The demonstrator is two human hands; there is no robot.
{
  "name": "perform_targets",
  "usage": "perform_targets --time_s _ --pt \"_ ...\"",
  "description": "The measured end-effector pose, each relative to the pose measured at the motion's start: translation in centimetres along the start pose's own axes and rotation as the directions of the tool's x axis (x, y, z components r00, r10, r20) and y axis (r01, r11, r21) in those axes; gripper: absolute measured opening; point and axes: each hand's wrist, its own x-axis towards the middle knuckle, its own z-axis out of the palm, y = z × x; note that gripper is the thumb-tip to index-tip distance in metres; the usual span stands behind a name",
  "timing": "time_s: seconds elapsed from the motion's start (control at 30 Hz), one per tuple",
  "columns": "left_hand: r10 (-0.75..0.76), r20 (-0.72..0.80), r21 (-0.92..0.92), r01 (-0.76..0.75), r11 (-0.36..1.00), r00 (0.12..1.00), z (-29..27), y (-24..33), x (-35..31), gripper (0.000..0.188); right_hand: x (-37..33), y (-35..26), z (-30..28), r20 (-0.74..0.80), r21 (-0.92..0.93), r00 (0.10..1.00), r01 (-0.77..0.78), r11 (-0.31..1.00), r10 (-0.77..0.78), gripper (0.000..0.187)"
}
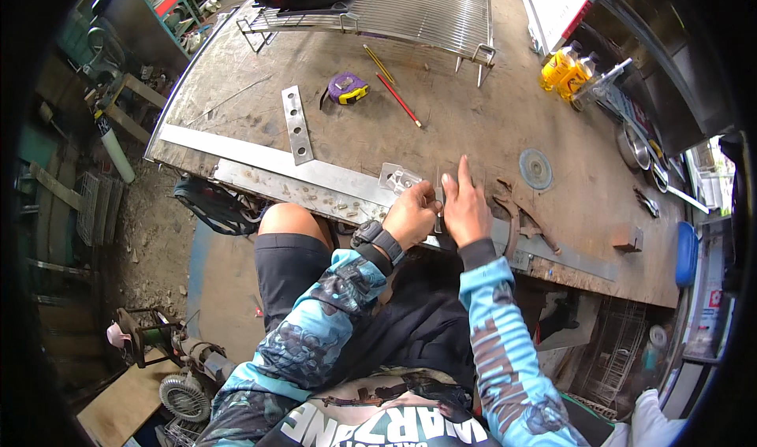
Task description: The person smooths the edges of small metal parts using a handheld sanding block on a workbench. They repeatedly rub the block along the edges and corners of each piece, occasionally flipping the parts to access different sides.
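Note:
My left hand [412,216], with a dark watch [378,240] on its wrist, has its fingers curled by the front edge of the wooden table. A thin, narrow piece [438,200] stands at its fingertips, too small to name. My right hand [467,213] is close beside it, index finger stretched forward and thumb apart; its other fingers are partly hidden. Just beyond the left hand lies a clear plastic piece [398,177]. Under both hands runs a long flat metal strip [260,154]. Right of my right hand, a rusty locking clamp [512,218] rests at the strip.
A metal bar with holes [297,125], a purple tape measure [345,89], a red pencil [400,102] and a yellow pencil [378,63] lie farther off. A wire rack [418,9] stands behind them. To the right are a grinding disc [536,169], a small block [628,238] and yellow bottles [558,68].

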Motion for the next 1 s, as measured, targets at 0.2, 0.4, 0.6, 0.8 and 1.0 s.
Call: perform_targets --time_s 0.2,0.4,0.6,0.8,1.0 --pt "0.076 -0.069 0.136 -0.066 0.988 0.995 0.4 0.0 -0.6 0.015 -4.0 1.6 -0.5 0.111 0.026 0.991 -0.073 0.997 0.070 0.067" --pt "0.047 -0.063 0.068 -0.043 0.997 0.997 0.2 -0.1 -0.6 0.012 0.8 -0.4 -0.3 0.018 -0.009 1.000 -0.026 1.000 0.026 0.065" --pt "0.014 -0.044 0.041 -0.012 0.999 0.999 0.6 -0.5 -0.2 0.012 -3.0 1.3 -0.5 0.005 0.059 1.000 0.007 0.998 -0.007 0.066" --pt "0.020 -0.072 0.143 -0.010 0.990 0.997 0.0 0.0 -0.6 0.014 -0.5 1.4 0.6 -0.003 -0.001 0.999 0.039 0.999 -0.039 0.067" --pt "0.040 -0.055 0.149 -0.031 0.988 0.998 0.1 -0.7 -0.2 0.014 -0.1 1.4 0.2 0.016 0.040 0.999 0.043 0.998 -0.044 0.064"
